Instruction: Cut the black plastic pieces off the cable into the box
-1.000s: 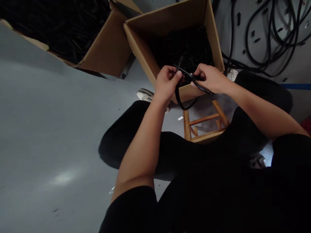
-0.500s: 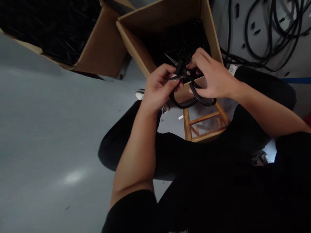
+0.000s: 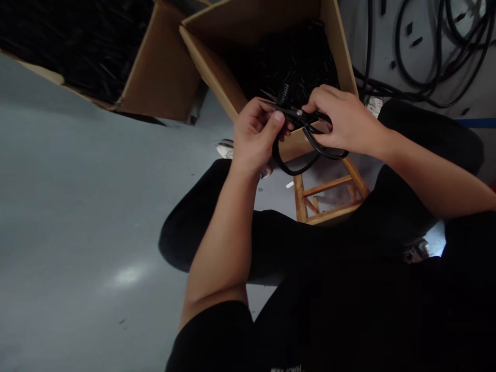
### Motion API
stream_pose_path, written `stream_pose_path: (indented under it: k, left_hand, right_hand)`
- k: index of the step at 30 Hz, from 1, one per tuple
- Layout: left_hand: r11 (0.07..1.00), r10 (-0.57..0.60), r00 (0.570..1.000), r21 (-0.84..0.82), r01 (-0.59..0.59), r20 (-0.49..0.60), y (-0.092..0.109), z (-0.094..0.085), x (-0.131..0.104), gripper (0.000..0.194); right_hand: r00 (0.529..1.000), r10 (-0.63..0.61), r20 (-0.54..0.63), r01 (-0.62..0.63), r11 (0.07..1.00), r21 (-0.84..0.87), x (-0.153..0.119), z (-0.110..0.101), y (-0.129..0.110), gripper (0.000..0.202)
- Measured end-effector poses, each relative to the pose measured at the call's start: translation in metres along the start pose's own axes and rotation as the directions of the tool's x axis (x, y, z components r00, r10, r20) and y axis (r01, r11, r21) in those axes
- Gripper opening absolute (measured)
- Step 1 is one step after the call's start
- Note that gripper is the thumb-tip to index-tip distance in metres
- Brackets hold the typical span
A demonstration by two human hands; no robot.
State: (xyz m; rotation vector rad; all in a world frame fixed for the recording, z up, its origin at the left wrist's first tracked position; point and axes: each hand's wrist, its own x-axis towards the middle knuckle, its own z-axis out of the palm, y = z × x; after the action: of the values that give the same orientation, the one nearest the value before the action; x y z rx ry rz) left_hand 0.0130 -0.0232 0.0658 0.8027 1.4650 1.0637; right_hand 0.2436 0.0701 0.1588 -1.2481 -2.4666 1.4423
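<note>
My right hand (image 3: pixel 343 121) grips the handles of black-handled scissors (image 3: pixel 327 151), whose blades point left. Pinched between the thumb and fingers of my left hand (image 3: pixel 260 129) is a black cable (image 3: pixel 284 168) with a ribbed strain relief (image 3: pixel 284 92) at its end. The blades lie nearly together across the cable just below the ribbed part, close by my left thumb. From my left hand the cable loops down toward the right. Whether the blades touch the cable cannot be made out. Both hands are above the near edge of a cardboard box (image 3: pixel 209 64) holding many small black pieces.
Another cardboard box (image 3: pixel 163 67) full of black pieces stands at the left. A wooden stool (image 3: pixel 327 186) is between my legs. Black cables (image 3: pixel 434 77) lie coiled on the floor at the right, near scattered black scraps (image 3: pixel 409 28).
The scissor blades have moved from wide apart to nearly closed across the cable. My right thumb and fingers have come closer together.
</note>
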Motion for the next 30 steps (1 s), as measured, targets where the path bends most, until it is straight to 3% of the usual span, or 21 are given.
stream_pose_path:
  k: [9,15,24,30]
  left_hand:
    - [0.997,0.001,0.994,0.072,0.007,-0.111,0.003,0.009,0.005,0.049]
    - [0.995,0.008,0.995,0.095,0.001,-0.096,-0.006,-0.004,0.012,0.043]
    - [0.990,-0.016,0.999,0.138,0.023,-0.051,-0.007,0.009,0.003,0.046]
    - [0.996,-0.018,0.997,0.082,0.025,-0.076,-0.022,0.000,0.013,0.055]
  right_hand:
    - [0.986,0.164,-0.040,-0.158,0.981,0.116,0.012,0.032,0.006,0.031]
    - [0.982,0.188,0.002,-0.187,0.973,0.133,0.017,0.035,0.007,0.024]
    - [0.982,0.188,0.016,-0.188,0.970,0.153,0.020,0.044,0.023,0.029]
    - [0.977,0.211,0.004,-0.209,0.964,0.167,0.025,0.047,0.029,0.028]
